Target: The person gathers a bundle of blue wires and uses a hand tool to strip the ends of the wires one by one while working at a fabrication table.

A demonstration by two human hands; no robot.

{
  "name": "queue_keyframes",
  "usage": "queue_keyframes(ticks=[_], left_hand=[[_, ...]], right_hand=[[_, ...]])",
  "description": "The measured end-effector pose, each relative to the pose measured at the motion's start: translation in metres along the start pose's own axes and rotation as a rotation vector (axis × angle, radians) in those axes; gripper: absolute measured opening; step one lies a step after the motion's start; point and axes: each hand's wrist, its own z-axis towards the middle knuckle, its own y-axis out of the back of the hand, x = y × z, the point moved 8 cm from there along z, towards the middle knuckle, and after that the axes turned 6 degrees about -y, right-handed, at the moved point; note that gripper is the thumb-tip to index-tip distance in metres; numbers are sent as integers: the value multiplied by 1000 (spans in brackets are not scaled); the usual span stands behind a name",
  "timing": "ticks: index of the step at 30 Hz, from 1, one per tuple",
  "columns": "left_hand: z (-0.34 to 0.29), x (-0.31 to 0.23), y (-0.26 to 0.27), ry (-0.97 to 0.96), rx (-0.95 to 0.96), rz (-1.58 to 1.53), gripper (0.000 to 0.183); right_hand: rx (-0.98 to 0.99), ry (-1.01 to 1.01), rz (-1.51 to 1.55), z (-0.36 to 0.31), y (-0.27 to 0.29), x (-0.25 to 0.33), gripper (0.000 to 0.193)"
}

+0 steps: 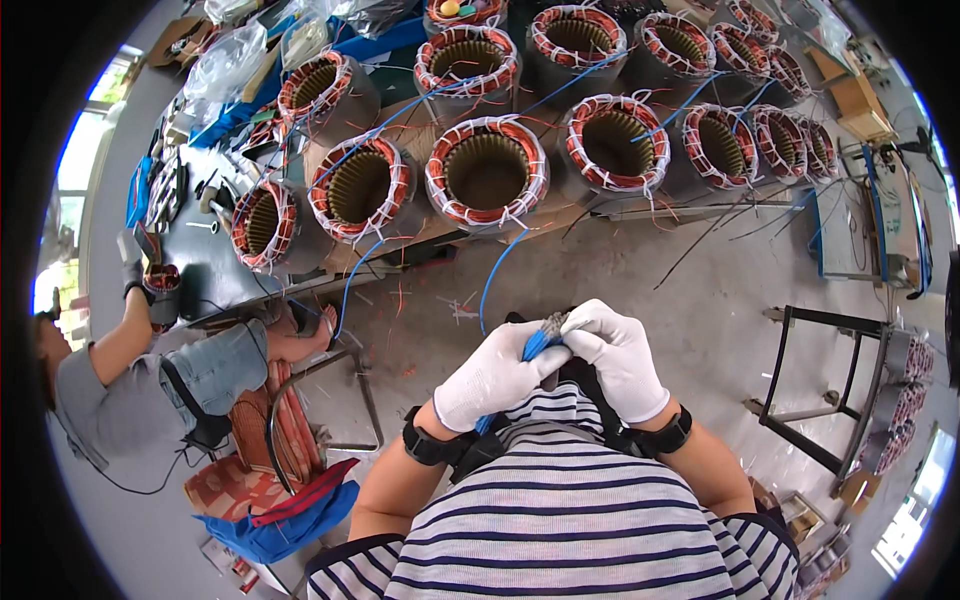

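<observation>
Both my hands wear white gloves and meet in front of my striped shirt. My left hand (492, 378) is closed around a bundle of blue wires (538, 344) with a greyish end. A blue length of it comes out below that hand by the wrist. At the greyish end, the fingers of my right hand (617, 362) are pinched together against the bundle. The fingertips partly cover each other, so the exact grip is hard to see. The nearest motor stator (487, 212), ringed with copper windings and white lacing, stands on the bench beyond my hands.
Several more stators (360, 190) stand in rows on the bench, blue leads hanging over its front edge. At left a co-worker (140, 375) sits near a chair (270, 440), gloved hand by a small wound part (162, 285). A black metal frame (825, 390) stands at right.
</observation>
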Motion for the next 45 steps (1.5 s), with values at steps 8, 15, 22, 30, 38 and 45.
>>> queue_keyframes(ticks=[8,15,22,30,38,45], left_hand=[[35,-2,-23,-102,-182,47,17],[76,-18,-50,-166,-247,54,8],[91,4,-34,-22,-711,-226,7],[132,14,-45,63,-706,-211,18],[166,9,-60,20,-642,-444,28],[167,3,-57,-1,-635,-401,29]], right_hand=[[-74,-37,-173,1,50,25,9],[22,-202,-423,20,112,57,9],[250,788,-1511,87,122,112,23],[363,1021,-1299,75,131,99,33],[399,669,-1031,84,154,112,26],[386,920,-1463,106,138,128,38]])
